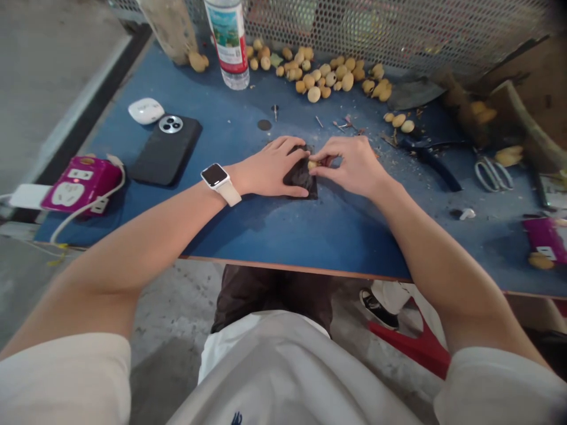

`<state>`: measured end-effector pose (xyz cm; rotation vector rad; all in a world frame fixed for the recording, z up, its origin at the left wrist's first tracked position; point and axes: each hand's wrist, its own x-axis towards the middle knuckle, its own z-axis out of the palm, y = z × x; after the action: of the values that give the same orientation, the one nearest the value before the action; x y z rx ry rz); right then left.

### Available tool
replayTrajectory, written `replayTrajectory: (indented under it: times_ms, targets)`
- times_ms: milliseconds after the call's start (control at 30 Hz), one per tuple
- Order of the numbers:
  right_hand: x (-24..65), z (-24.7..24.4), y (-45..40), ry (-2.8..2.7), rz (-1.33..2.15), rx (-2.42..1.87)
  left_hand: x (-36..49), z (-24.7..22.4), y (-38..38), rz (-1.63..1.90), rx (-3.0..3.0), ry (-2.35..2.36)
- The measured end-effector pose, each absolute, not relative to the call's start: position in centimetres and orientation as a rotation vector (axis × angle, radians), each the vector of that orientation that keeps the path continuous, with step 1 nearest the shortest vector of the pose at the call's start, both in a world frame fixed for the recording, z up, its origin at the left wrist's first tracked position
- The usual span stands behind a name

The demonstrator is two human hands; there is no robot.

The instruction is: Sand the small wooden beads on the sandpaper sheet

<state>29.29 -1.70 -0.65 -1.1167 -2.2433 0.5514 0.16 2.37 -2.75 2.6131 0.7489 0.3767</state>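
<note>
On the blue surface (274, 236), near its front edge, the left hand (275, 168) lies palm down with its fingers spread, gripping nothing, over a dark pad (301, 175). It probably presses there so that the pad cannot slide. The right hand (357, 164) pinches a small tan pod (312, 165) between thumb and fingers, at the pad's right side; a fingertip grip likely suits so little a thing and leaves part of it in sight. Whether the pod touches the pad I cannot tell.

Just beyond the left hand lies a dark disc (264, 124), with a small pin (275, 112) beside it. Farther back, more pods (346, 81) sit in a loose heap before the mesh (398, 26), perhaps pushed there to be within reach yet out of the way. A bottle (228, 44) stands upright at the heap's left end.

To the right, dark handles (438, 168) and scissors (494, 175) lie among scraps, close to the right arm. To the left, a phone (166, 150) rests against or just beside a white case (146, 110), well apart from the hands, presumably for safety. A purple socket block (86, 186) sits at the left edge, perhaps so its cables hang clear.
</note>
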Motion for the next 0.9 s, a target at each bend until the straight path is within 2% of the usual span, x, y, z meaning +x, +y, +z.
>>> replayTrajectory:
  times_ms: [133, 267, 433, 600, 900]
  targets:
    - [29.3, -0.7, -1.8, -2.326, 0.637, -1.083, 0.2, -2.7, 2.3, 0.392, 2.606, 0.739]
    - [29.1, -1.0, -1.6, -2.252, 0.546, -1.125, 0.2, -2.6, 2.2, 0.375, 2.617, 0.735]
    - [28.8, -1.3, -1.4, -2.346, 0.595, -1.038, 0.2, -2.7, 2.5, 0.394, 2.607, 0.724]
    - [28.6, -1.5, -0.9, -2.291, 0.459, -1.023, 0.2, -2.8, 3.0, 0.399, 2.621, 0.681]
    - [28.3, -2.1, -1.8, -2.274, 0.479, -1.024, 0.1, -2.8, 2.9, 0.377, 2.634, 0.702]
